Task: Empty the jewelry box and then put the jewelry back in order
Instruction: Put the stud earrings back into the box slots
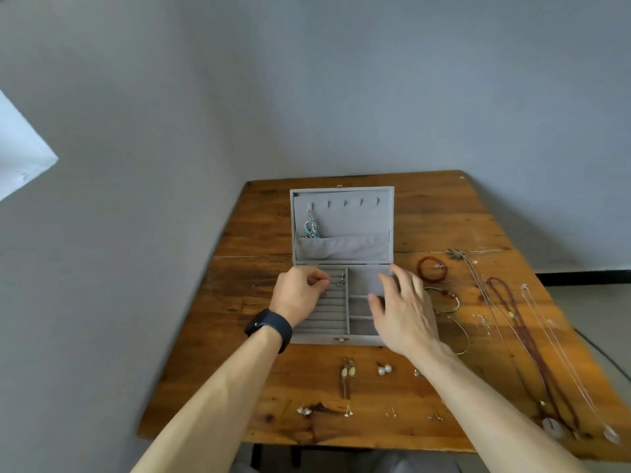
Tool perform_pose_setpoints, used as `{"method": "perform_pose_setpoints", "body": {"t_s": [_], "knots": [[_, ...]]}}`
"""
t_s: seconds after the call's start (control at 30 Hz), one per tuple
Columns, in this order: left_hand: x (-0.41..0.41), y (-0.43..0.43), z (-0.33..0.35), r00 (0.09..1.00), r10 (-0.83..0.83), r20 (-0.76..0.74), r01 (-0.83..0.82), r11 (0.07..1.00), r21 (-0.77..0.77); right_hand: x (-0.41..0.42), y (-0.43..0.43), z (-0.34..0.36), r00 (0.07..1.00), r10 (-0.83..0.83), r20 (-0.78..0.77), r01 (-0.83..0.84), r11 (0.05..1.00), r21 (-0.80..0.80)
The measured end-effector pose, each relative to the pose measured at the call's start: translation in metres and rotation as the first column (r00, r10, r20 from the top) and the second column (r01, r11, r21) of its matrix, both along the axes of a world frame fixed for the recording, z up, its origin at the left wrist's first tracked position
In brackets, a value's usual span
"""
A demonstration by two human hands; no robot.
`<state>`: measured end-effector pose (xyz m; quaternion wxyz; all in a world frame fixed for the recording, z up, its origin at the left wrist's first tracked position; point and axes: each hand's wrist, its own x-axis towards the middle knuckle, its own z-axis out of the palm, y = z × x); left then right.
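Two hands over jewelry box (pixel 355 220): left grip (pixel 300 295) pinching blurred small item (pixel 324 293), right grip (pixel 403 308) wide, masking compartments (pixel 358 307).

The worn brown plank table (pixel 444 213) before me carries the open grey velvet jewelry box (pixel 341 247) near its middle. Along my edge lie a pair of cream oval drop earrings (pixel 348 373), two white pearl earrings (pixel 384 369) and a row of tiny studs (pixel 348 412), too small for me to tell apart. Right of the box lie a red bead bracelet (pixel 429 268) and two thin metal bangles (pixel 447 294), and further right a dark red beaded necklace (pixel 532 351) lies stretched out between fine pale chains (pixel 563 353).
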<state>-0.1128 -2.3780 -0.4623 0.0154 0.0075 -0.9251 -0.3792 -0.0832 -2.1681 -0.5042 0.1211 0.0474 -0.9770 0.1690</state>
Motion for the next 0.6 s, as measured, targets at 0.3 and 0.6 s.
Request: {"method": "perform_pose_setpoints", "body": {"t_s": [0.3,0.6], "knots": [[-0.024,0.018,-0.001,0.997,0.069,0.041,-0.065,0.994,-0.09,0.001,0.0,-0.002,1.0,0.0,0.026,0.001,0.999,-0.041],[-0.028,0.024,0.004,0.992,0.093,0.084,-0.08,0.985,-0.155,0.001,0.001,-0.002,0.999,0.003,0.044,-0.001,0.999,-0.045]]}}
